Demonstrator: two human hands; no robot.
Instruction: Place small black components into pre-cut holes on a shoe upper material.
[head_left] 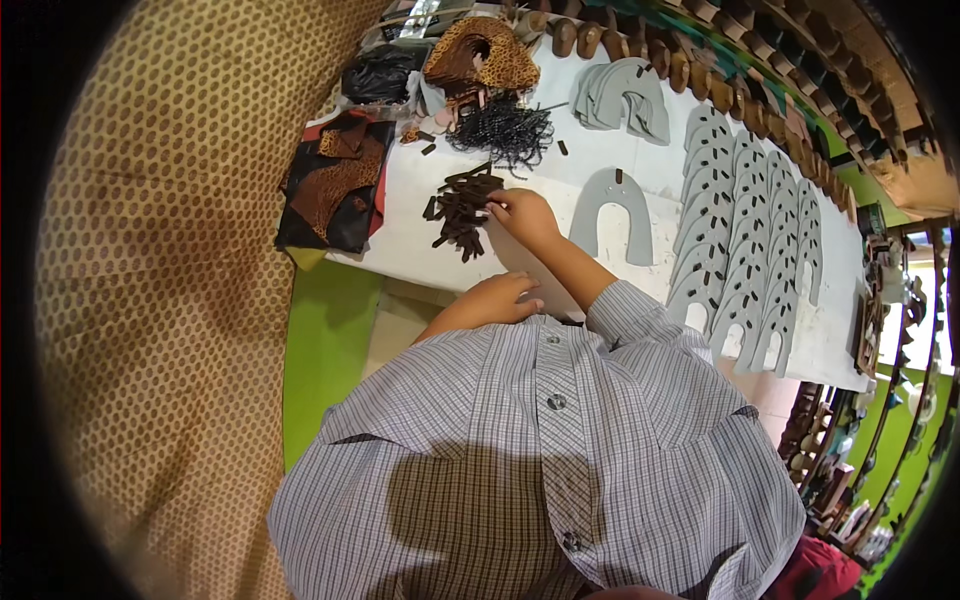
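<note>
A loose pile of short dark brown strips (pixel 462 212) lies on the white-covered table. At its right edge, the thumb and fingertips of my right hand (pixel 528 218) are pinched together on a strip, mostly hidden by the fingers. My left hand (pixel 500 298) rests near the table's front edge, close to my shirt, fingers stretched out and holding nothing. To the right of my right hand lies a single grey U-shaped piece (pixel 614 215) with a small dark strip at the top of its curve. Overlapping rows of similar grey U-shaped pieces (pixel 703 215), marked with dark strips, spread farther right.
A stack of grey U-shaped pieces (pixel 622 100) lies at the back. Behind the brown pile sit a tangled black heap (pixel 505 130) and leopard-print material (pixel 482 55). Dark and patterned scraps (pixel 340 190) lie at left, beside a hanging patterned curtain (pixel 190 250). Shoe forms (pixel 680 72) line the far edge.
</note>
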